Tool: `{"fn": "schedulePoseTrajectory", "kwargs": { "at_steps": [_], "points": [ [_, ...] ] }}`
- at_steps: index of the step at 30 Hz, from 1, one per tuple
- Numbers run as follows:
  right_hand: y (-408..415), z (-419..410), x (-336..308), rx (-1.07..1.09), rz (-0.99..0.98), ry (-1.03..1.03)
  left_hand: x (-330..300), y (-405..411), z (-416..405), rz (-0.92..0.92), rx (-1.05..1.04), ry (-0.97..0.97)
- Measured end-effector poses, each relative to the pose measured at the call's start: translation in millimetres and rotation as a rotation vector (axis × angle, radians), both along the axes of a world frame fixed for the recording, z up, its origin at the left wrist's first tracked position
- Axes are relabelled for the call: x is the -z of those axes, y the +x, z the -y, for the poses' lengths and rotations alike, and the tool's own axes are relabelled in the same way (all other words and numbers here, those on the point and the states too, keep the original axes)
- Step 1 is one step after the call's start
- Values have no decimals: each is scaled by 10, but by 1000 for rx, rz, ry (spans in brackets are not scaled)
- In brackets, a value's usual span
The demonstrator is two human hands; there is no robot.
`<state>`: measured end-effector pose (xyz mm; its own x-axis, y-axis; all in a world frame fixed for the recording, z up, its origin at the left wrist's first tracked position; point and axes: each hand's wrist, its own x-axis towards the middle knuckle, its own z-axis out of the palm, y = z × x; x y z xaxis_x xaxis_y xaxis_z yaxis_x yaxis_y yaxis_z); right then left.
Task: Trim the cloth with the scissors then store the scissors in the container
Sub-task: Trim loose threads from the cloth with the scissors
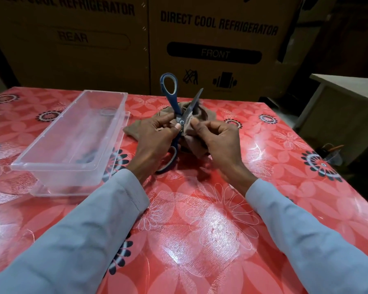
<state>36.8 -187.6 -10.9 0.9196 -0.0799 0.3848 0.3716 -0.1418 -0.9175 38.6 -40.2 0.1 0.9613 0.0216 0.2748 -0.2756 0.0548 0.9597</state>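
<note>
Scissors, blue-handled, are held above the red floral tablecloth near the middle of the table. They are spread wide open in a cross: one handle loop stands up and far from the person, one grey blade points up and to the right, and the second handle loop lies low, near the person, partly hidden behind the left wrist. The other blade cannot be made out.

Left hand: fingers closed around the scissors at the pivot, thumb tip pressed just beside the screw. Grip is firm on the tool.

Right hand: thumb and fingers pinched together on a fold of the brown cloth, just right of the pivot. The cloth is bunched in a crumpled heap on the table beyond and under both hands, one flap spreading left toward the container.

Clear plastic container: rectangular, open at the top, standing on the table to the left of the hands, apart from them. It appears to rest on a flat clear lid whose edge shows along its right side and near end. Nothing visible inside.

Both sleeves are light blue. Cardboard refrigerator cartons stand at the far edge of the table
</note>
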Motion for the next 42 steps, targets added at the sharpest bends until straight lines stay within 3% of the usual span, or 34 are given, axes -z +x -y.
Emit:
{"fn": "schedulePoseTrajectory", "kwargs": {
  "at_steps": [6, 11, 15, 17, 23, 28, 33, 35, 42],
  "points": [
    [74, 58, 44, -108, -145, -94, 1, -7, 2, -4, 11, 38],
    [106, 24, 93, -95, -36, -300, -3, -13, 20, -16, 36, 59],
    [189, 51, 170, 68, 137, -541, -11, -23, 44, -29, 83, 76],
    [233, 64, 198, 67, 77, -485, -8, -16, 41, -36, 77, 76],
    [307, 326, 197, 129, -282, -55, 15, -18, -25, -71, 29, 34],
    [98, 455, 2, 22, -87, -180, 24, -3, -29, -66, 15, 11],
    [46, 337, 115, -207, -64, -352, 28, 16, -42, -94, -6, -42],
    [61, 288, 158, -168, 2, -482, 35, 34, -44, -149, -4, -98],
    [163, 180, 207, 47, 81, -546, 76, 89, -41, -206, -10, -168]
  ]
}}
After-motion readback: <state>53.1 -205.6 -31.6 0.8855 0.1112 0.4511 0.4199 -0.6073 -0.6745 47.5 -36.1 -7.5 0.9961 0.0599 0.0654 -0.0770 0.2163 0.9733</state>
